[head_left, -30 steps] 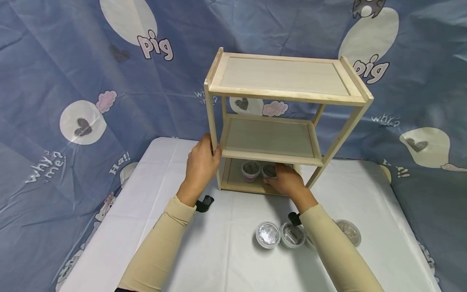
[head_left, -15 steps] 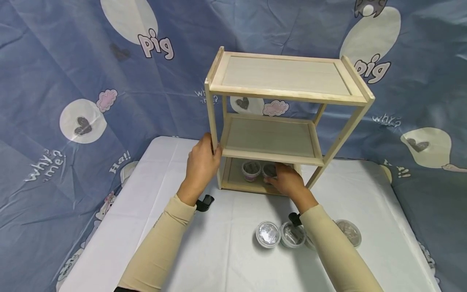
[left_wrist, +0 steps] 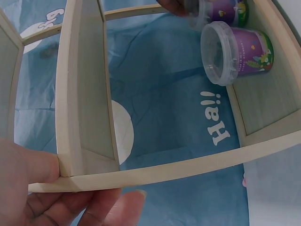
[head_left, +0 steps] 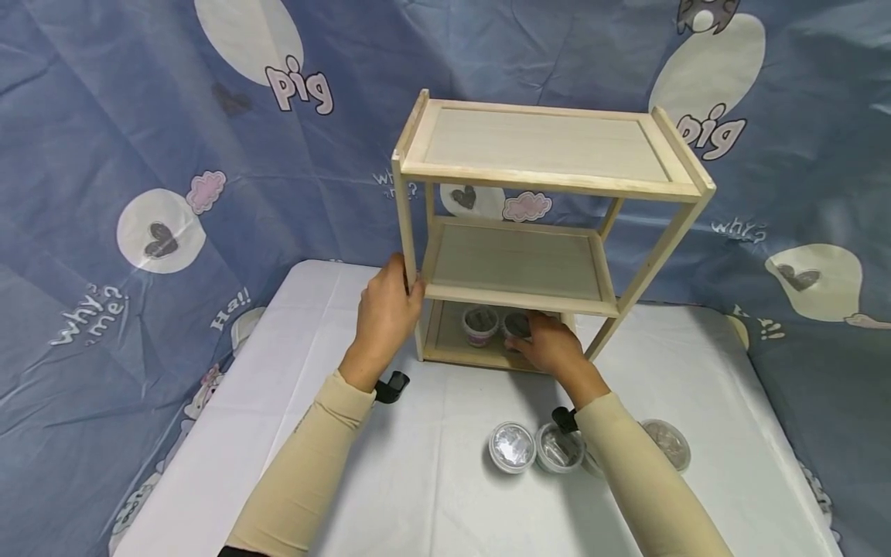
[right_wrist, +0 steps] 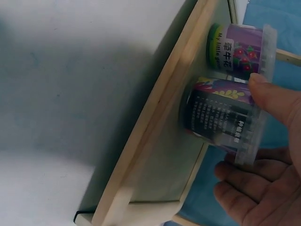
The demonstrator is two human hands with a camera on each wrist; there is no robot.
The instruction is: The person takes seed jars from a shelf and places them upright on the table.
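Note:
A light wooden three-tier shelf (head_left: 543, 147) stands on the white table. My left hand (head_left: 390, 305) grips its front left post (left_wrist: 155, 175), thumb on one side and fingers on the other. Low down, my right hand (head_left: 553, 344) reaches in below the middle tier and holds a small clear plastic tub (right_wrist: 218, 113) by its rim, thumb and fingers on opposite sides. This tub has a dark printed label and rests on the bottom tier (right_wrist: 164, 176). Beside it stands a second tub with a purple flower label (left_wrist: 254, 52). My right fingers partly hide the held tub in the head view.
Round clear-lidded tubs stand on the table in front of the shelf: one at the left (head_left: 512, 447), another right beside it (head_left: 560, 450), and a wider one (head_left: 667, 443) past my right sleeve. The sleeve partly covers one more. A blue patterned cloth (head_left: 348, 201) hangs behind.

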